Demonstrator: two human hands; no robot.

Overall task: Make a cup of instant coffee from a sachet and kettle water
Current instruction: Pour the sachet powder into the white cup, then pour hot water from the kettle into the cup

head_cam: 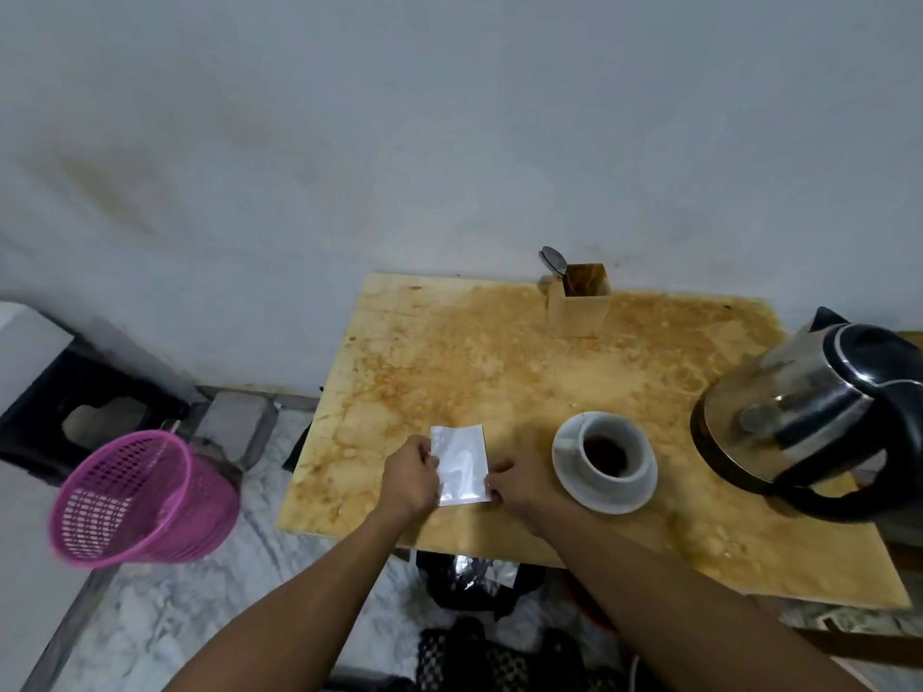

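The flat silver foil sachet (pixel 460 464) is pinched between my left hand (pixel 410 474) and right hand (pixel 519 484); dark powder already sits in the white ceramic cup (pixel 605 454), steel kettle (pixel 809 417) water unpoured.

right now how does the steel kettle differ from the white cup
The steel and black kettle is shiny metal and much larger; the white ceramic cup is small and matte. The kettle stands directly on the stained wooden table; the cup sits on a white saucer. Both stand upright.

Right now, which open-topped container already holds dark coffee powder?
The white cup on its saucer; the wooden holder has a spoon, the pink basket stands off-table.
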